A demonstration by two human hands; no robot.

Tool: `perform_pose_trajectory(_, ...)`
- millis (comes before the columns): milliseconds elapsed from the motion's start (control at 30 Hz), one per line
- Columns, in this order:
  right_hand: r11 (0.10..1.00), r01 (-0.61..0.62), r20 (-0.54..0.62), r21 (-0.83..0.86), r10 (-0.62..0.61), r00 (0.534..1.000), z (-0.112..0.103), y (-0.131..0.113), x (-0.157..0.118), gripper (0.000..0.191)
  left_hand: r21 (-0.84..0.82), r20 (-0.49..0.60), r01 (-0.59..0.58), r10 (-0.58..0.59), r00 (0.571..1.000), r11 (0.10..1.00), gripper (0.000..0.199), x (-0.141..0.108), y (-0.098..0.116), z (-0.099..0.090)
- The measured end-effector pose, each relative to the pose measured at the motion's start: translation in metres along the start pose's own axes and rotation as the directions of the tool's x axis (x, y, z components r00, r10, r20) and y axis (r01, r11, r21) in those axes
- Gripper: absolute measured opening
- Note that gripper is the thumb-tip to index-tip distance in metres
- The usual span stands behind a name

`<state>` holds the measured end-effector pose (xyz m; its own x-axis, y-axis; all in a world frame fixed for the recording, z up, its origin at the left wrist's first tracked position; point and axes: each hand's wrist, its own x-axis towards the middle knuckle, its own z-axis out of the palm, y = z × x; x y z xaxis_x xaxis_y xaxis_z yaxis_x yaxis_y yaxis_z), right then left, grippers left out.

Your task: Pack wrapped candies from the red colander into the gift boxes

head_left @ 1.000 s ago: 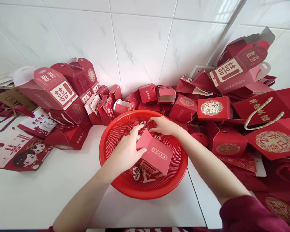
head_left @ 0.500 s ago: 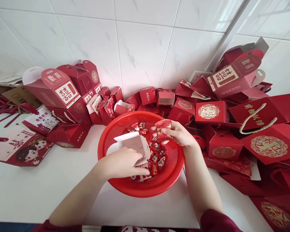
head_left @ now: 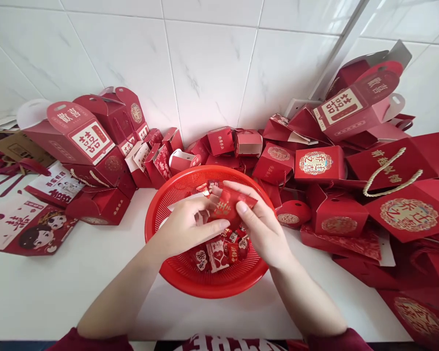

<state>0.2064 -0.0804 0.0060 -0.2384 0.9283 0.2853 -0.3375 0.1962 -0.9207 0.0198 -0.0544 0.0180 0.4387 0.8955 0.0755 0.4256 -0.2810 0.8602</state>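
Over the red plastic basket (head_left: 208,291), my right hand (head_left: 265,226) pinches a red packet with gold print (head_left: 229,207) between thumb and fingers. My left hand (head_left: 185,229) is just left of the packet, wrapped round a small box (head_left: 195,196) of which only pale parts show; its thumb points toward the packet. Most of the box is hidden behind the left hand. Several small wrapped sweets (head_left: 219,256) lie in the basket below both hands.
Stacked red gift boxes (head_left: 89,139) stand at the left beside a printed bag (head_left: 40,229). More boxes (head_left: 318,165) are heaped at the right, some with rope handles. Small boxes (head_left: 221,141) line the tiled wall behind the basket.
My right hand has moved left and down with the red packet, close to my left hand. The left hand has risen slightly and covers more of the box. The view has shifted a little.
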Motion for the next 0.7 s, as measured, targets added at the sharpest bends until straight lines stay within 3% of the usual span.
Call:
perform_pose_trajectory(200, 0.97, -0.062, 0.02, -0.233, 0.069, 0.997, -0.009, 0.01, 0.009, 0.025, -0.111, -0.02, 0.076, -0.079, 0.997, 0.991, 0.027, 0.002, -0.003, -0.012)
perform_pose_trajectory(500, 0.949, -0.227, 0.048, -0.218, 0.242, 0.969, -0.014, 0.012, 0.012, 0.038, -0.255, 0.053, 0.041, -0.029, 0.998, 0.966, 0.034, 0.008, -0.005, -0.015)
perform_pose_trajectory(700, 0.952, -0.267, 0.094, -0.146, 0.282, 0.955, -0.014, 0.014, 0.013, 0.036, -0.226, 0.007, 0.035, -0.035, 0.999, 0.974, 0.036, 0.006, -0.002, -0.016)
